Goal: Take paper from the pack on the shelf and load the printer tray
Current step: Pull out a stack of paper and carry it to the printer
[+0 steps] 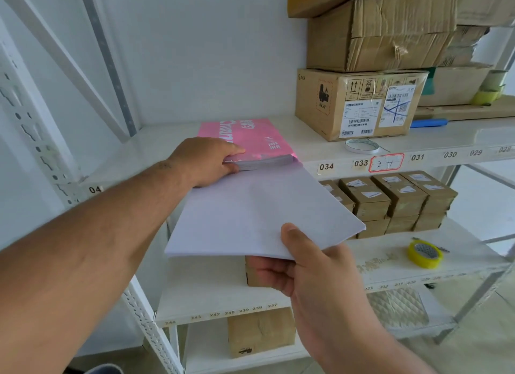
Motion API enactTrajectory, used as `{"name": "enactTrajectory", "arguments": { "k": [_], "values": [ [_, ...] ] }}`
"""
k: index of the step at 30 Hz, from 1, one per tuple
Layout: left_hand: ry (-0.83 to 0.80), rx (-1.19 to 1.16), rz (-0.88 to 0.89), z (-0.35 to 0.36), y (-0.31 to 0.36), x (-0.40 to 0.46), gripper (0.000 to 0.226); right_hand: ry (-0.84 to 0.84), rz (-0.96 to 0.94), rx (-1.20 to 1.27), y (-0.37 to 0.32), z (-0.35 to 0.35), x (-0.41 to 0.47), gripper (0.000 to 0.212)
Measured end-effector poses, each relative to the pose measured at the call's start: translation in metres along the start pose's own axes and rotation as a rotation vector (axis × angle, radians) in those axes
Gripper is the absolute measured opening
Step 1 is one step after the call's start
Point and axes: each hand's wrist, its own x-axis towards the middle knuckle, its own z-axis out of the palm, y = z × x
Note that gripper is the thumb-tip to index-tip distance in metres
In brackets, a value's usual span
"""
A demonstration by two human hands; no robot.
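Note:
A pink paper pack (250, 136) lies flat on the white shelf (320, 148), its open end toward me with white sheet edges showing. My left hand (206, 161) rests on the pack's near left corner, fingers on the wrapper and sheet edges. A thin stack of white paper (256, 214) sticks out from the pack's open end, sloping down toward me. My right hand (303, 265) pinches its near edge, thumb on top and fingers beneath. The printer tray is not in view.
Cardboard boxes (359, 103) are stacked at the shelf's right, with a white tape roll (362, 146) in front and a blue pen (429, 122) beside them. The lower shelf holds several small brown boxes (395, 200) and a yellow tape roll (425, 253).

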Motion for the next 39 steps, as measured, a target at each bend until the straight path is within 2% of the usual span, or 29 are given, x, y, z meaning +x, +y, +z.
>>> {"name": "enactTrajectory", "arguments": {
  "k": [6,9,10,12,14,15,16,19,21,22,24,27,30,35,39],
  "values": [
    [-0.031,-0.059,-0.048,0.007,-0.002,-0.001,0.052,-0.012,-0.01,-0.036,-0.006,-0.023,-0.037,0.017],
    [-0.024,-0.223,-0.106,0.009,-0.009,-0.005,0.058,-0.039,0.004,-0.039,-0.002,-0.036,-0.048,0.016],
    [0.022,-0.327,-0.15,0.004,-0.009,-0.011,0.06,-0.047,0.012,-0.042,0.0,-0.04,-0.048,0.017],
    [0.223,-0.546,-0.26,-0.007,-0.003,-0.036,0.059,-0.067,0.02,-0.054,0.003,-0.047,-0.048,0.02],
    [0.451,-0.795,-0.482,-0.01,0.009,-0.075,0.05,-0.079,0.01,-0.069,0.005,-0.052,-0.045,0.02],
    [0.485,-0.927,-0.606,-0.008,0.02,-0.097,0.046,-0.086,0.007,-0.077,0.006,-0.054,-0.044,0.02],
    [0.445,-1.086,-0.683,-0.005,0.035,-0.121,0.045,-0.093,0.003,-0.082,0.008,-0.056,-0.043,0.02],
    [0.102,-1.612,-0.748,0.002,0.081,-0.177,0.033,-0.104,-0.008,-0.112,0.015,-0.062,-0.037,0.018],
    [-0.071,-1.752,-0.762,-0.001,0.105,-0.197,0.028,-0.104,-0.005,-0.14,0.02,-0.065,-0.034,0.016],
    [-0.077,-1.755,-0.775,0.001,0.112,-0.201,0.024,-0.106,-0.007,-0.149,0.022,-0.069,-0.031,0.015],
    [0.012,-1.723,-0.784,0.002,0.121,-0.206,0.017,-0.122,0.01,-0.158,0.026,-0.079,-0.026,0.015],
    [0.159,-1.652,-0.798,0.002,0.127,-0.213,0.024,-0.141,0.092,-0.132,0.025,-0.105,-0.021,0.022],
    [0.199,-1.595,-0.749,0.0,0.132,-0.224,0.027,-0.203,0.138,-0.108,0.011,-0.138,-0.01,0.025],
    [0.235,-1.583,-0.681,-0.005,0.147,-0.231,0.027,-0.366,0.202,-0.335,-0.017,-0.152,0.019,0.029],
    [0.249,-1.556,-0.552,-0.008,0.156,-0.225,0.031,-0.247,0.133,-0.401,-0.017,-0.133,0.025,0.025]
  ]
}}
